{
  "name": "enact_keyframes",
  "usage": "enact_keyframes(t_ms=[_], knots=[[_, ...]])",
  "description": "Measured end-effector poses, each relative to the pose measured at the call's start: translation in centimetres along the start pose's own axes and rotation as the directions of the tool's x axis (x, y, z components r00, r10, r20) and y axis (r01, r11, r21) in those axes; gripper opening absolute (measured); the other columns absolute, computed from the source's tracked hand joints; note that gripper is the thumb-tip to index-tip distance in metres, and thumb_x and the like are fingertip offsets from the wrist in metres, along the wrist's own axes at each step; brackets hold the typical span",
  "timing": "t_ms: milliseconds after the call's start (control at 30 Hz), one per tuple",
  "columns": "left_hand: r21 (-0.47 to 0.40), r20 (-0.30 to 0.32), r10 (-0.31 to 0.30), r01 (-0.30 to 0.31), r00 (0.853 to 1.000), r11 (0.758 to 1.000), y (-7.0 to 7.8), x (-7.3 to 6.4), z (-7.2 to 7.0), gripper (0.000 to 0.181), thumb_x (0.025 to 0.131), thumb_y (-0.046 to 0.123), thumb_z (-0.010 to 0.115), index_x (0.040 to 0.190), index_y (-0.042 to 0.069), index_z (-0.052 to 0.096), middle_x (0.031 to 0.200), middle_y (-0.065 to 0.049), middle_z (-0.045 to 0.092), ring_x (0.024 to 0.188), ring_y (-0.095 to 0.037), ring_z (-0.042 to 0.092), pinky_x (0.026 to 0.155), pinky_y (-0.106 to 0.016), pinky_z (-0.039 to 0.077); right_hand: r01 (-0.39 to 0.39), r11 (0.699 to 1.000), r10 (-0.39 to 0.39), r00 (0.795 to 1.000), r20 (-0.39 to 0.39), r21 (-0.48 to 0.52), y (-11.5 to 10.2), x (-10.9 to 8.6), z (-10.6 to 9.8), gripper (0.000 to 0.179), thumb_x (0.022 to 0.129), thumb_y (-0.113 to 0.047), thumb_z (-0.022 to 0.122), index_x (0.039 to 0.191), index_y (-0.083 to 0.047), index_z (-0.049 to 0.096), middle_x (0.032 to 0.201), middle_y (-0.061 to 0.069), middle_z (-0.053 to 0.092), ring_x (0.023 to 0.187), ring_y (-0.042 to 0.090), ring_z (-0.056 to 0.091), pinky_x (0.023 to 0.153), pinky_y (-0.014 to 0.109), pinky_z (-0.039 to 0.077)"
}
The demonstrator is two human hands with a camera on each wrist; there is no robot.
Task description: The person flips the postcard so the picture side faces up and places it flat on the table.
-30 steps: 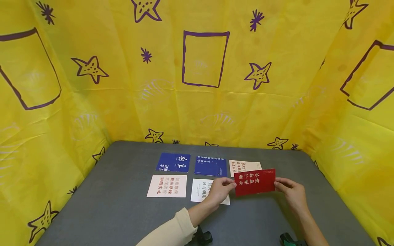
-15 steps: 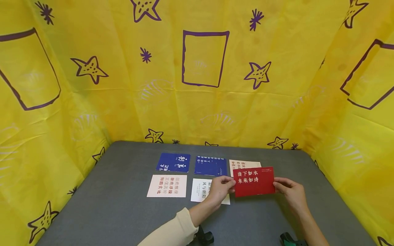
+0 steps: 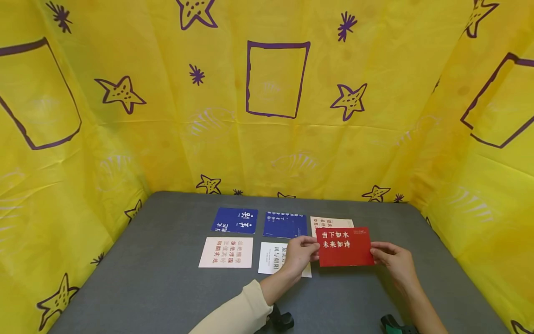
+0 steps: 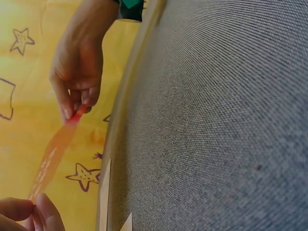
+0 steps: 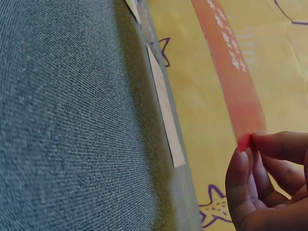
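Between both hands a red card (image 3: 345,255) with white Chinese characters is held up above the table, its printed face toward the head camera. My left hand (image 3: 299,256) pinches its left edge between thumb and fingers. On the opposite edge, my right hand (image 3: 394,260) pinches with thumb and forefinger; the right wrist view shows this pinch on the card (image 5: 236,91) close up. Behind the red card lies a cream card (image 3: 331,222), partly hidden. Below the left hand is a white card (image 3: 269,260), partly covered by that hand.
Two blue cards (image 3: 235,220) lie in the back row on the grey table (image 3: 137,287). A pale pink card (image 3: 226,253) lies in front of them at left. Yellow patterned cloth (image 3: 167,139) walls in the back and sides.
The red card has tilted to face the head camera more squarely and shifted slightly left. Both hands keep their pinch on it, and the cards on the table stay put.
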State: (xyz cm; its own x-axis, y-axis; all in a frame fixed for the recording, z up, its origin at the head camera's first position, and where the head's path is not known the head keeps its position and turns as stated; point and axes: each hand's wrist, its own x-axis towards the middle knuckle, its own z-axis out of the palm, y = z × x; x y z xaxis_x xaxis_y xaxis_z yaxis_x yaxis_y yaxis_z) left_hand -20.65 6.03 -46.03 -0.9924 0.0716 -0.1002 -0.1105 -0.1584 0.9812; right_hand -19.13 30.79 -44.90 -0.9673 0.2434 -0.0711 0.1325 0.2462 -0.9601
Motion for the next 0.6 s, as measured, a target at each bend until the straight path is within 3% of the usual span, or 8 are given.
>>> enact_keyframes(t_ms=[333, 600], knots=[[-0.023, -0.04, 0.001, -0.002, 0.999, 1.0, -0.38, 0.31, -0.02, 0.019, 0.086, -0.002, 0.067, 0.103, -0.008, 0.066, 0.086, -0.014, 0.07, 0.063, -0.008, 0.063, 0.065, -0.029, 0.059, -0.034, 0.999, 0.032, 0.997, 0.074, 0.013, -0.15, 0.13, -0.3, 0.025, 0.09, -0.012, 0.069, 0.106, 0.007, 0.07, 0.075, -0.015, 0.067, 0.068, 0.007, 0.064, 0.067, 0.022, 0.056], [-0.008, -0.054, -0.029, 0.028, 0.998, 1.0, -0.48, 0.53, -0.04, 0.017, 0.086, -0.001, 0.067, 0.103, -0.005, 0.067, 0.084, -0.011, 0.068, 0.064, -0.009, 0.063, 0.064, -0.027, 0.059, -0.046, 0.999, 0.047, 0.996, 0.075, -0.01, -0.06, 0.25, -0.19, 0.029, 0.09, -0.013, 0.069, 0.109, 0.01, 0.068, 0.075, -0.016, 0.067, 0.067, 0.008, 0.064, 0.066, 0.022, 0.056]])
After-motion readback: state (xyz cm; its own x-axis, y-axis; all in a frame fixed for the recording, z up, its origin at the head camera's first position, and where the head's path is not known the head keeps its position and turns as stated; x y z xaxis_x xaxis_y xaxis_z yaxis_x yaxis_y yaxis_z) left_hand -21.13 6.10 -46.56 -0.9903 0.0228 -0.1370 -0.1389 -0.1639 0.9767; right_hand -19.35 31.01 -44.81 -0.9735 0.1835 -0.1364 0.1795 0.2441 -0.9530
